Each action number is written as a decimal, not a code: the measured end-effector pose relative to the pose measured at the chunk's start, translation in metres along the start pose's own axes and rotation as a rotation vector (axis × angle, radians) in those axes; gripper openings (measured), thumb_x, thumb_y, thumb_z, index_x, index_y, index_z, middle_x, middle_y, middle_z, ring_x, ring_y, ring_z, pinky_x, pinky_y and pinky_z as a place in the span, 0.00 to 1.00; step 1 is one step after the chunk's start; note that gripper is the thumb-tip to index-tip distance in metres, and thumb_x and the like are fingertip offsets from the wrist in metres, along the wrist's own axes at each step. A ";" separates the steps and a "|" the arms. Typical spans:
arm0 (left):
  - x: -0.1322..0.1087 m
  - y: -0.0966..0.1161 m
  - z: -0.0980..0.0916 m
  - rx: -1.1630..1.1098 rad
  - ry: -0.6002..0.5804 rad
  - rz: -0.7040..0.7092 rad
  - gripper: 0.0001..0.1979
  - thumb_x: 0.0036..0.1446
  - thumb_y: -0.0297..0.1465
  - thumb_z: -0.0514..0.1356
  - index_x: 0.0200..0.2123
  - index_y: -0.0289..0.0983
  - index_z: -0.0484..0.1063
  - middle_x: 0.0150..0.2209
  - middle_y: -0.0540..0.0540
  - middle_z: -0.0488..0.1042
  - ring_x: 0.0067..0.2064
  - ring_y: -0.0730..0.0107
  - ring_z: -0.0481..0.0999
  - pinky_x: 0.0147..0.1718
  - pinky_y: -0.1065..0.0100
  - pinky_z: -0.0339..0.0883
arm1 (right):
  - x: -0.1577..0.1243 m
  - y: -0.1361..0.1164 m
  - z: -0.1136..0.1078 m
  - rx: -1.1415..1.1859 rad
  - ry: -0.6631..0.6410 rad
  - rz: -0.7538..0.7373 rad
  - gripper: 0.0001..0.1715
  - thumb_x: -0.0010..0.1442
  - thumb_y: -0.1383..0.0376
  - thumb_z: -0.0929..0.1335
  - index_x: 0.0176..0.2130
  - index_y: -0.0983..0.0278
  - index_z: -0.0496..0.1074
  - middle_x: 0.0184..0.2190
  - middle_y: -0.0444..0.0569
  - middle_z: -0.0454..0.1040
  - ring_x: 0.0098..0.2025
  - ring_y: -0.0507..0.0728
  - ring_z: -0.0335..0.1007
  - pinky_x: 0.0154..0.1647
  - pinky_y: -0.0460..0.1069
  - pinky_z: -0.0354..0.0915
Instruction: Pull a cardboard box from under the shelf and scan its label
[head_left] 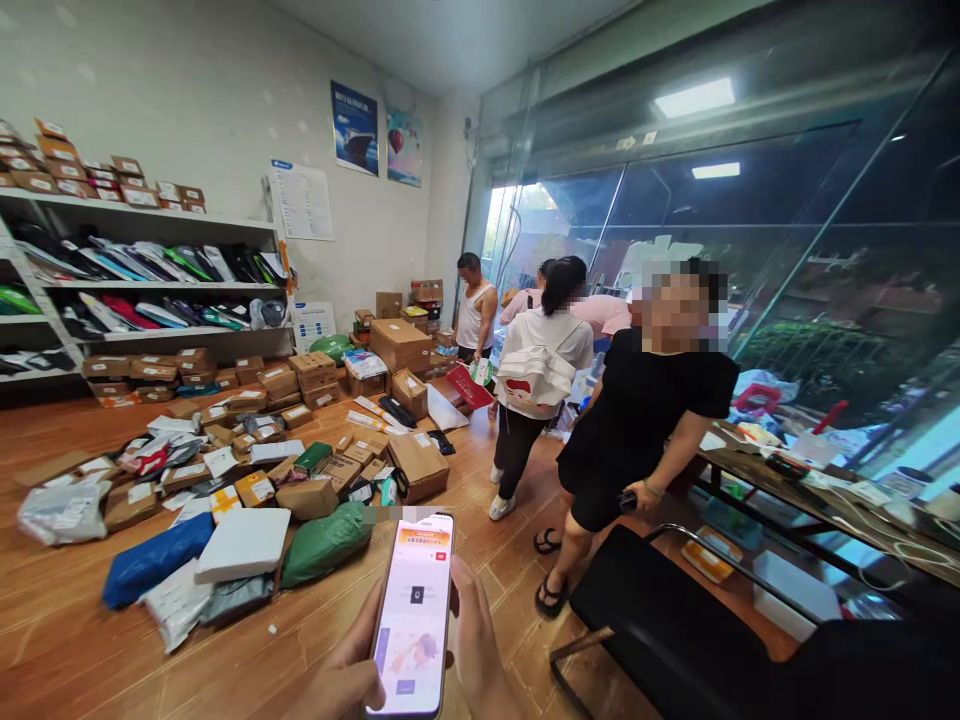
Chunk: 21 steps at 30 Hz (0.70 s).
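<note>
A smartphone (411, 625) with a lit screen is held upright at the bottom middle of the head view. My left hand (346, 660) wraps its left edge, with the thumb along the lower left of the screen. Along the right edge, my right hand (480, 640) also grips the phone, its fingers partly hidden behind it. The screen shows a pale page with an orange banner and a small dark square in the middle. Beyond the phone, a green plastic parcel (328, 548) and a white box (244, 545) lie on the floor.
Parcels and cardboard boxes (418, 465) cover the floor at left. Shelves (150, 285) with packages line the wall. Several people stand ahead; one in black (637, 420) is nearest, at right. A black bench (667, 610) and a cluttered table (847, 510) stand at right.
</note>
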<state>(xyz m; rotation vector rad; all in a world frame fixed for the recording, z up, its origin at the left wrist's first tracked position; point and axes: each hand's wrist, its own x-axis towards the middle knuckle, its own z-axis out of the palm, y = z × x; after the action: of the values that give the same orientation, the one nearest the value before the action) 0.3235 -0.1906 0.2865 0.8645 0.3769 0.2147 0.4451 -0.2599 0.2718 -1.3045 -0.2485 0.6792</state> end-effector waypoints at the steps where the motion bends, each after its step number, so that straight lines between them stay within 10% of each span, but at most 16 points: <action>1: 0.000 0.001 0.000 0.013 -0.002 -0.002 0.52 0.31 0.19 0.50 0.64 0.44 0.36 0.53 0.50 0.69 0.43 0.62 0.74 0.47 0.63 0.67 | -0.001 0.002 -0.002 -0.014 0.058 -0.002 0.43 0.29 0.31 0.64 0.32 0.61 0.72 0.36 0.50 0.73 0.44 0.62 0.66 0.46 0.54 0.64; 6: -0.001 0.002 -0.006 0.142 0.005 -0.030 0.51 0.34 0.21 0.50 0.64 0.46 0.34 0.60 0.49 0.59 0.33 0.64 0.74 0.22 0.69 0.69 | -0.005 0.007 -0.005 -0.024 0.138 -0.018 0.37 0.29 0.36 0.70 0.34 0.57 0.73 0.45 0.50 0.71 0.53 0.63 0.58 0.53 0.52 0.59; 12: -0.001 0.005 -0.004 0.148 0.060 -0.018 0.52 0.33 0.22 0.50 0.64 0.44 0.31 0.60 0.45 0.60 0.36 0.58 0.74 0.21 0.66 0.71 | -0.009 -0.004 0.007 0.033 -0.174 -0.177 0.25 0.49 0.42 0.63 0.28 0.60 0.70 0.23 0.45 0.70 0.26 0.55 0.62 0.26 0.49 0.61; 21: -0.003 0.004 -0.005 0.150 0.057 0.015 0.50 0.37 0.23 0.51 0.63 0.43 0.31 0.56 0.42 0.65 0.36 0.60 0.73 0.20 0.68 0.70 | -0.013 -0.012 0.011 0.110 -0.158 -0.126 0.20 0.49 0.50 0.67 0.30 0.65 0.72 0.28 0.46 0.75 0.26 0.51 0.65 0.27 0.45 0.63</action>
<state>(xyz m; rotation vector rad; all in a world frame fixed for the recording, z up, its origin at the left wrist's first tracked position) 0.3182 -0.1852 0.2876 1.0111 0.4442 0.2276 0.4331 -0.2601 0.2889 -1.1219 -0.4133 0.6799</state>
